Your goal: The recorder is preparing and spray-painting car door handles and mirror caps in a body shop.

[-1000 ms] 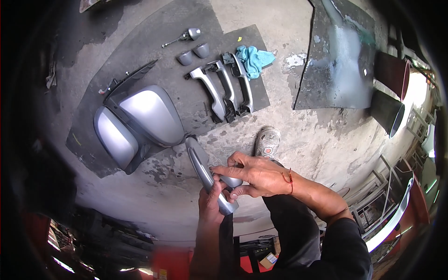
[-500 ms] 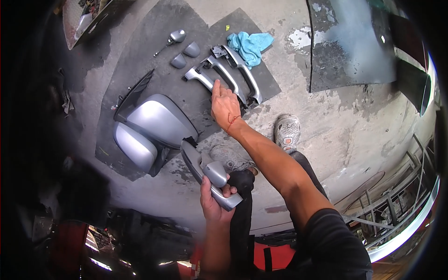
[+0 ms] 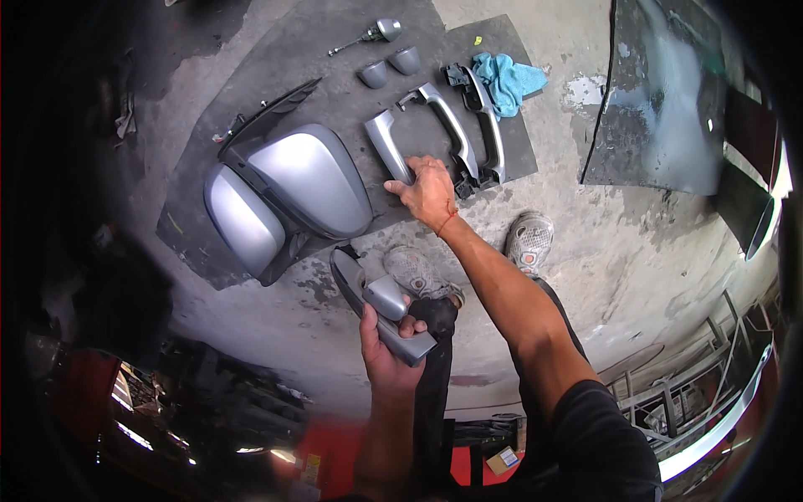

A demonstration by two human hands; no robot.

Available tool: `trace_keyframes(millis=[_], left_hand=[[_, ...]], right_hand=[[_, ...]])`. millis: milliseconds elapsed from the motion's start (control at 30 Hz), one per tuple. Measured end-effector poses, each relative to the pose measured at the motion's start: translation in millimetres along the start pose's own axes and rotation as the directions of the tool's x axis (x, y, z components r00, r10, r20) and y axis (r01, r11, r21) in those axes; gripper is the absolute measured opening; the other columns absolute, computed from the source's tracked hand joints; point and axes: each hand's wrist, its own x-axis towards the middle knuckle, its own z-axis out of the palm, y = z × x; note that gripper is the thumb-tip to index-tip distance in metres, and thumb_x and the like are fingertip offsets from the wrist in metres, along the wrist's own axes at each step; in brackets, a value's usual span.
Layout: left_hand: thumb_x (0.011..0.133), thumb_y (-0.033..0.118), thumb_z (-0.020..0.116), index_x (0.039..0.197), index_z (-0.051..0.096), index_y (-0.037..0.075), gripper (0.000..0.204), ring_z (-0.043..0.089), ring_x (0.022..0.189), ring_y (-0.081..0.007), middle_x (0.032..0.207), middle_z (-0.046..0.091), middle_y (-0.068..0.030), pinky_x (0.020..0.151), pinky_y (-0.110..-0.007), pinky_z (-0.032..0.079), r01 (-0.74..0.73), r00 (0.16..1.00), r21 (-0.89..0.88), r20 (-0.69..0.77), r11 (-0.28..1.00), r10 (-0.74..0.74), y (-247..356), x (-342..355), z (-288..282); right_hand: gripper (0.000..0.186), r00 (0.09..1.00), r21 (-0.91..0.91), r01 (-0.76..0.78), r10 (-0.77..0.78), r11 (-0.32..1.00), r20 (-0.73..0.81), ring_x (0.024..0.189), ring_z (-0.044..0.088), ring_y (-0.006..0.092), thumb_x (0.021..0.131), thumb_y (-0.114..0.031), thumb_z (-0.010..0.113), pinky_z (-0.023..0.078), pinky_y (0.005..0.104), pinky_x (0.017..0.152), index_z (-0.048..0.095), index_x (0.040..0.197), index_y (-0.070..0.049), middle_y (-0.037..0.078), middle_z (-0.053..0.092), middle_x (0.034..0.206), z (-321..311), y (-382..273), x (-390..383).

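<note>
My left hand [image 3: 383, 351] grips a silver-grey door handle [image 3: 351, 284] and a small rounded grey cap [image 3: 386, 297] lying against it. Further up, my right hand [image 3: 425, 188] has its fingers curled round the lower end of the leftmost silver handle [image 3: 386, 142] on the dark mat [image 3: 234, 84]. Two more silver handles [image 3: 447, 117] with black fittings lie to its right. Above them are two small grey caps [image 3: 401, 63] and a piece with a rod [image 3: 386, 29]. A teal cloth [image 3: 506, 84] touches the rightmost handle. Two large silver mirror housings [image 3: 305, 180] lie at left.
A large grey panel [image 3: 661, 100] lies at upper right, beside darker panels [image 3: 744, 209]. My shoes [image 3: 529, 238] stand on the concrete floor [image 3: 569, 251] below the mat. Metal racks [image 3: 677, 393] are at lower right, red objects [image 3: 326, 443] along the bottom.
My right hand left the piece held in my left hand, reached up to the mat and curled round the leftmost handle, which now sits slightly turned. My left hand still holds its pieces.
</note>
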Motion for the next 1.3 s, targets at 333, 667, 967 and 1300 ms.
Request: trace_keyframes(millis=[333, 667, 967, 1300], left_hand=[[0.100, 0.038, 0.045, 0.119, 0.056, 0.009, 0.036, 0.056, 0.060, -0.0091, 0.103, 0.067, -0.0116, 0.068, -0.029, 0.047, 0.057, 0.998, 0.017, 0.026, 0.998, -0.057, -3, -5, -5], [0.101, 0.038, 0.042, 0.119, 0.055, 0.008, 0.037, 0.058, 0.062, -0.0100, 0.101, 0.064, -0.0107, 0.068, -0.029, 0.049, 0.008, 0.999, 0.002, 0.045, 1.000, -0.008, 5, -6, -6], [0.101, 0.037, 0.041, 0.119, 0.055, 0.009, 0.036, 0.057, 0.061, -0.0102, 0.099, 0.064, -0.0104, 0.068, -0.030, 0.050, 0.001, 1.000, 0.002, 0.022, 1.000, -0.001, 7, -3, -3], [0.102, 0.037, 0.040, 0.121, 0.052, 0.009, 0.036, 0.056, 0.059, -0.0099, 0.096, 0.061, -0.0098, 0.065, -0.028, 0.049, 0.001, 0.999, 0.016, -0.038, 1.000, -0.001, 12, -3, 5]], right_hand=[[0.060, 0.996, 0.108, -0.022, 0.012, 0.994, 0.091, 0.088, 0.065, 0.0307, 0.077, -0.051, 0.073, 0.050, 0.0364, 0.082, 0.069, 0.108, 0.001, 0.021, 0.068, 0.094, -20, 17, 11], [0.052, 0.833, 0.492, -0.340, 0.013, 0.802, 0.553, 0.072, 0.059, 0.0137, 0.082, -0.048, 0.072, 0.050, 0.0284, 0.066, 0.071, 0.104, -0.001, 0.007, 0.068, 0.082, -41, 8, 37], [0.048, 0.851, 0.516, -0.322, 0.004, 0.793, 0.525, 0.069, 0.060, 0.0145, 0.086, -0.046, 0.068, 0.049, 0.0297, 0.063, 0.071, 0.107, -0.003, 0.008, 0.069, 0.077, -31, 8, 38], [0.034, 0.988, -0.042, 0.139, -0.135, 0.989, 0.078, 0.095, 0.060, 0.0406, 0.090, -0.032, 0.059, 0.047, 0.0469, 0.080, 0.064, 0.105, -0.002, 0.020, 0.064, 0.099, -22, -11, 27]])
